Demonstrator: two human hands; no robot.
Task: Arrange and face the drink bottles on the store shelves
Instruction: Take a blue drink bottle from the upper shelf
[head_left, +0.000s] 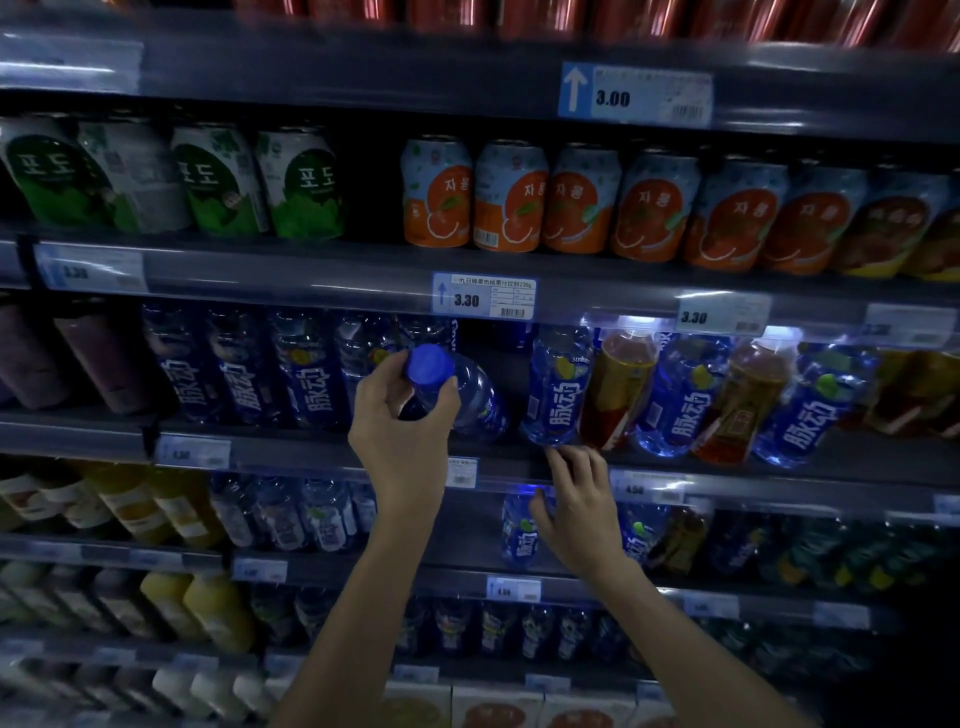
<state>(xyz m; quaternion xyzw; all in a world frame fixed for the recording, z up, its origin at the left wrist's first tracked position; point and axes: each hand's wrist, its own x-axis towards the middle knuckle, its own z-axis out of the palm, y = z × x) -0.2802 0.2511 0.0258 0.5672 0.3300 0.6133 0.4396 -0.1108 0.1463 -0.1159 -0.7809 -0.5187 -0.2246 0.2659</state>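
Note:
My left hand (402, 415) grips a clear blue bottle (472, 400) by its neck, just below the blue cap. The bottle tilts cap-first toward me in a gap on the middle shelf (332, 452). Upright blue bottles with white lettering (311, 374) stand to its left. Another blue bottle (556, 384) stands to its right, mixed with amber tea bottles (615, 389). My right hand (579, 504) hovers with fingers spread just below that shelf's edge, in front of a blue bottle (519, 530) on the shelf underneath. It holds nothing.
Green cans (306, 182) and orange cans (436, 195) line the shelf above. Purple bottles (98, 358) stand at the far left of the middle shelf. Yellow juice bottles (213, 608) and cartons (498, 706) fill the lower shelves. Price tags (483, 295) run along shelf edges.

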